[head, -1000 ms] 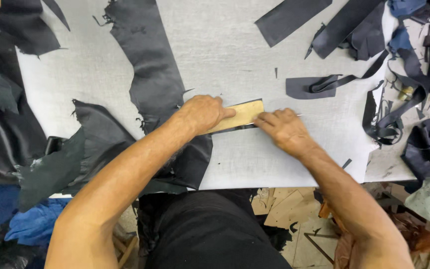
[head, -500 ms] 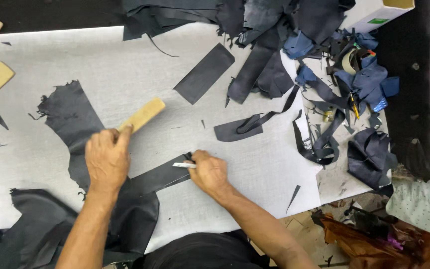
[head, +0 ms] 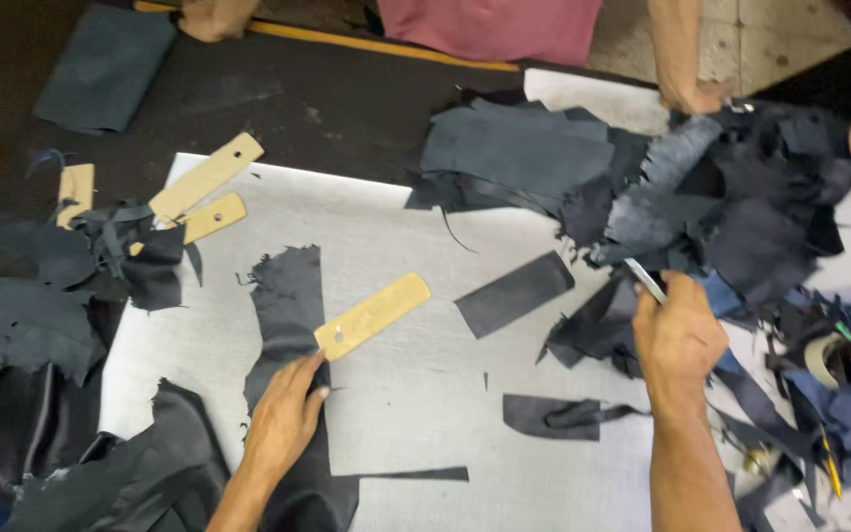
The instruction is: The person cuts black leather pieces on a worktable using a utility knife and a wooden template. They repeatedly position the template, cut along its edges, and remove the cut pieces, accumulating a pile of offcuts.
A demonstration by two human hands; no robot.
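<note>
While the grey cutting board [head: 416,394] fills the middle of the view, everything else sits around it. Off the board's left edge lies a heap of dark leather scraps [head: 41,325], and over its upper left corner lie two tan wooden templates [head: 204,177], with a third further left.

On the board's left half lies a long strip of dark leather [head: 288,296]. The left hand [head: 283,424] presses flat on the lower part of this strip, fingers spread and apart, its fingertips just below the near end of a tan template with a hole [head: 373,315]. That template lies tilted, its lower end on the strip, its upper end on bare board.

Right of the template, near the board's middle, lies a cut dark rectangle of leather [head: 514,294], and below it a small crumpled dark offcut [head: 558,416].

At the board's right edge the right hand [head: 677,340] is closed around a metal blade [head: 645,279], which points up and left towards a big pile of dark leather pieces [head: 662,197] covering the board's upper right corner. Beyond that pile another person's hand [head: 696,96] rests at its far edge.
</note>
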